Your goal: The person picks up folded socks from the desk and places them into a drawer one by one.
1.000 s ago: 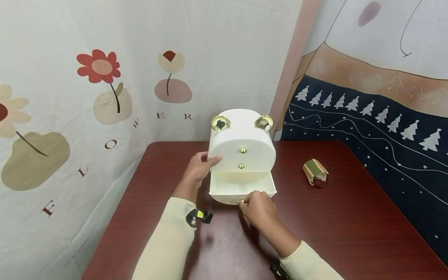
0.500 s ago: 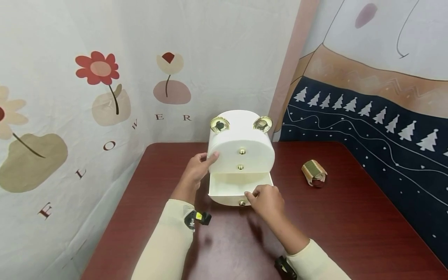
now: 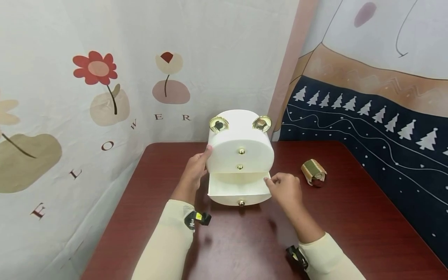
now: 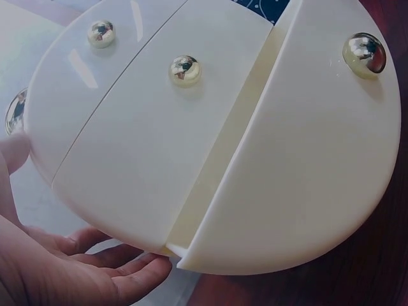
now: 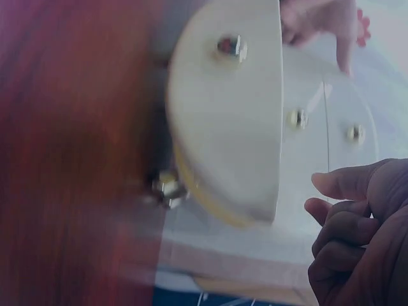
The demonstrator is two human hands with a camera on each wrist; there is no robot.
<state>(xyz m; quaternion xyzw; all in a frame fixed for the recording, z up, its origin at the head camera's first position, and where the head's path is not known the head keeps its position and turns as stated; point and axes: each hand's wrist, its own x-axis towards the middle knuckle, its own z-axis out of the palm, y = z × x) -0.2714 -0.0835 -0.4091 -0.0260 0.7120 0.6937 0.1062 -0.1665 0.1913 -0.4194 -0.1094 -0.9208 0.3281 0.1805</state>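
Note:
A white rounded drawer box with two gold-rimmed eye-like domes on top stands on the table. Its bottom drawer is pulled out, showing a bare white inside and a gold knob on its front. My left hand rests against the box's left side, thumb up by the front edge; the left wrist view shows its fingers lying along the side. My right hand is by the drawer's right edge, fingers loosely bent and thumb apart from the forefinger, with nothing held.
To the right of the box lies a small roll, striped green and beige. The dark red table runs back to a printed white curtain. A navy tree-patterned cloth hangs along the right side.
My right hand has let go of the bottom drawer's knob and moved right, to the drawer's side. My left thumb has slid off the front toward the box's left edge. The drawer stays out.

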